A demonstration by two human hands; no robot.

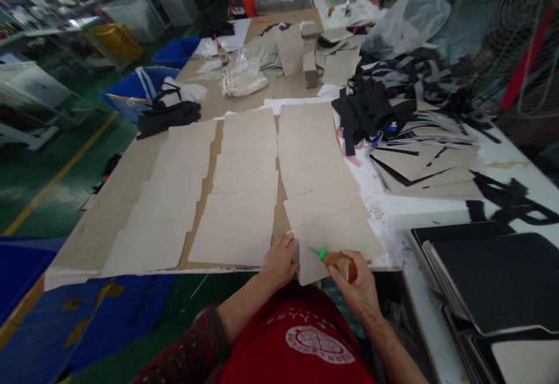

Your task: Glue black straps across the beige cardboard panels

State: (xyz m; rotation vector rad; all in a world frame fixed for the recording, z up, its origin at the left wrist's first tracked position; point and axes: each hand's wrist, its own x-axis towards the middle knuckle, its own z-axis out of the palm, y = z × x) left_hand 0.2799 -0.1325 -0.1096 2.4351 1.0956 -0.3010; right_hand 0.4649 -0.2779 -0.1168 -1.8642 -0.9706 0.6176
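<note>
My right hand (360,285) is wrapped round a glue bottle (343,266) with brown contents and a green nozzle. The bottle is tilted, its tip pointing left just above the nearest beige panel (314,267). At that panel's left edge is my left hand (282,260), fingers close together and bent onto the edge; its thumb is mostly hidden. This panel juts slightly over the table's front edge. Beyond it, overlapping beige panels (312,139) run away from me in a right-hand column. Similar panels form a middle column (236,221) and a left column (148,244).
Dark panels (506,279) are stacked at the near right. Behind them lie a beige panel pile (428,168) and tangled black strips (371,104). A bagged bundle (244,81) and another bottle (221,52) stand farther back. Blue bins (131,90) line the left side.
</note>
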